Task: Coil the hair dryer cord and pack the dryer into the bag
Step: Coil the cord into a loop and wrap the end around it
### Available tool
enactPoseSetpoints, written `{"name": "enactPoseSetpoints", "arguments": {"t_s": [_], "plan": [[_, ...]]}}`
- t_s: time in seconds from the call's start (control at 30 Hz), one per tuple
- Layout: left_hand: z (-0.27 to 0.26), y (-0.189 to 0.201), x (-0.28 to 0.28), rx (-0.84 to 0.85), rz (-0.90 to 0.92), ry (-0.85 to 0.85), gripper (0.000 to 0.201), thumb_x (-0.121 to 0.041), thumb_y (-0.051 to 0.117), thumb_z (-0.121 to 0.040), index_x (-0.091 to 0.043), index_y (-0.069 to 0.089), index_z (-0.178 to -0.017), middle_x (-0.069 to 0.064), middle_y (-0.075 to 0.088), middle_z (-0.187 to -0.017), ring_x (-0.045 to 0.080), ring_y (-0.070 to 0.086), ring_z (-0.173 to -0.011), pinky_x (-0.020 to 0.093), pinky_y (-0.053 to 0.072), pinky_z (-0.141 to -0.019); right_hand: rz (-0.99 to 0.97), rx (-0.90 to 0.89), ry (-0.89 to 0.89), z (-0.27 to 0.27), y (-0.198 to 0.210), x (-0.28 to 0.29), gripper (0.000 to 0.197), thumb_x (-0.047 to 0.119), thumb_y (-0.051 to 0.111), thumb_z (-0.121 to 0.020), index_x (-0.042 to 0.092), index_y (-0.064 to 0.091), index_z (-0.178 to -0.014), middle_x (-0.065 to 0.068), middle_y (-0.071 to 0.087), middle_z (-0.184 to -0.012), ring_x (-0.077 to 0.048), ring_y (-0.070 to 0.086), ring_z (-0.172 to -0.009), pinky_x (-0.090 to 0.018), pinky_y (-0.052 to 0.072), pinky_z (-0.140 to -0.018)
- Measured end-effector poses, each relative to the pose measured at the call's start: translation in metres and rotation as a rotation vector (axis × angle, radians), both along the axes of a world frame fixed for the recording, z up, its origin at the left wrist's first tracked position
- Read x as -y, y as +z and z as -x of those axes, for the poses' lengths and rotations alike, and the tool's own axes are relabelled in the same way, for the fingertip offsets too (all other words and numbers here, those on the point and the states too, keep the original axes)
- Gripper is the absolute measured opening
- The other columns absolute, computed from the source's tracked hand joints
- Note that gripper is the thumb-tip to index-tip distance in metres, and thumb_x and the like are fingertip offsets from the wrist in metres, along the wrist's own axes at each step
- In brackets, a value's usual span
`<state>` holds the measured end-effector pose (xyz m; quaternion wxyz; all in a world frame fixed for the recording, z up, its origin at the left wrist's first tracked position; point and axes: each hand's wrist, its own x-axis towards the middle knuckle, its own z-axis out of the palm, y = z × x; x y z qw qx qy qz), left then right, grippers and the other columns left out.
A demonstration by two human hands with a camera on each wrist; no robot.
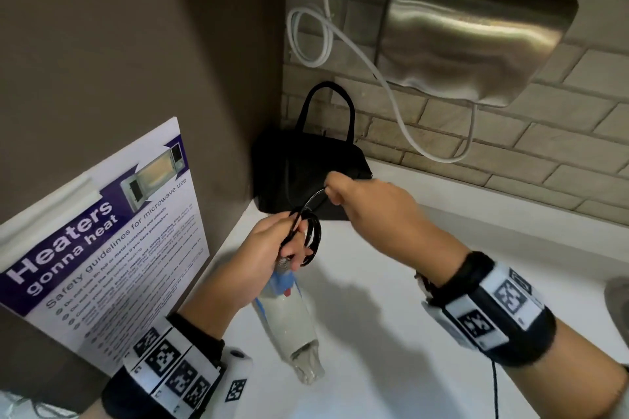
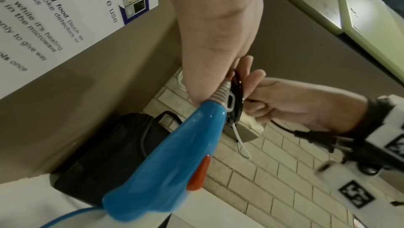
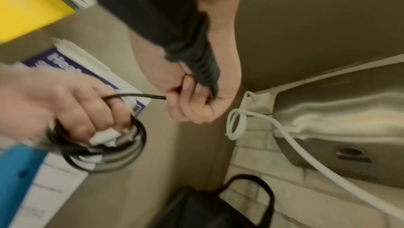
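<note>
— Over the white counter [image 1: 425,333], what are the two hands doing?
— Left hand [image 1: 258,255] grips the end of the hair dryer [image 1: 289,320] handle, fingers curled round it and round a bundle of black cord [image 1: 313,235] loops gathered there. The dryer has a blue handle with an orange switch and a pale barrel that points toward the near edge of the counter.
— And the other one?
— Right hand [image 1: 367,201] is a closed fist, pinching a free stretch of the same cord just to the right of the coil and a little farther away. In the right wrist view the cord runs straight from the coil into that fist.
— Where is the plug?
— A black plug [image 2: 314,136] hangs below the right wrist in the left wrist view.
— The bag?
— Black bag [image 1: 306,177] sits in the far left corner of the counter, against the brown wall and the brick wall, handles upright. I cannot tell if it is open.
— Anything else around?
— A steel hand dryer [image 1: 476,37] on the brick wall at the far right, with a white cable [image 1: 384,78] looping from it, and a microwave safety poster [image 1: 102,248] on the left wall.
</note>
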<state>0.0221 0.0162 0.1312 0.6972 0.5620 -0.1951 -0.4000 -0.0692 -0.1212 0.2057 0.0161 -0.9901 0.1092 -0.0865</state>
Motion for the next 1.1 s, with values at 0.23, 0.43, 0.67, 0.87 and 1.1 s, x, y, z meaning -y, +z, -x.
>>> {"name": "enactPoseSetpoints", "arguments": {"t_s": [0.23, 0.43, 0.67, 0.87, 1.1], "plan": [[0.004, -0.003, -0.008, 0.065, 0.043, -0.053, 0.028, -0.024, 0.036, -0.101, -0.008, 0.048, -0.081, -0.007, 0.028, -0.050, 0.010, 0.031, -0.044, 0.023, 0.049, -0.082, -0.457, -0.018, -0.033, -0.021, -0.052, 0.037, 0.028, 0.026, 0.033, -0.102, 0.014, 0.053, -0.088, 0.007, 0.048, -0.062, -0.009, 0.047, -0.057, -0.026, 0.034, -0.062], [0.002, -0.004, -0.005, 0.091, 0.035, -0.106, 0.029, -0.031, 0.038, -0.098, -0.008, 0.049, -0.087, -0.008, 0.033, -0.052, 0.007, 0.035, -0.047, 0.022, 0.039, -0.059, -0.753, -0.066, 0.103, -0.011, -0.053, 0.019, 0.036, 0.035, 0.035, -0.100, 0.012, 0.050, -0.124, 0.000, 0.061, -0.102, -0.006, 0.058, -0.096, -0.026, 0.047, -0.088], [-0.003, -0.006, -0.007, -0.025, 0.146, -0.213, 0.028, -0.032, 0.043, -0.096, -0.006, 0.053, -0.091, -0.005, 0.036, -0.055, 0.009, 0.036, -0.053, 0.019, 0.036, -0.061, -0.748, -0.112, 0.259, -0.004, -0.048, 0.018, 0.059, 0.029, 0.062, -0.090, 0.022, 0.032, -0.140, 0.005, 0.055, -0.117, 0.001, 0.059, -0.084, -0.018, 0.049, -0.070], [-0.003, -0.010, -0.007, -0.015, 0.194, -0.273, 0.024, -0.027, 0.041, -0.093, -0.006, 0.052, -0.091, -0.006, 0.038, -0.056, 0.008, 0.035, -0.053, 0.033, 0.029, -0.080, -0.867, 0.067, 0.206, -0.015, -0.057, 0.014, 0.037, 0.007, 0.058, -0.088, 0.021, 0.050, -0.121, 0.015, 0.057, -0.101, -0.001, 0.055, -0.093, -0.025, 0.048, -0.083], [-0.006, -0.013, -0.003, -0.150, 0.256, -0.200, 0.037, -0.035, 0.031, -0.099, -0.005, 0.053, -0.094, -0.007, 0.039, -0.056, 0.013, 0.034, -0.065, 0.033, 0.027, -0.090, -0.753, 0.122, 0.154, -0.022, -0.060, 0.011, 0.021, 0.004, 0.045, -0.092, 0.022, 0.057, -0.092, -0.001, 0.064, -0.084, -0.015, 0.059, -0.078, -0.031, 0.048, -0.073]]}}
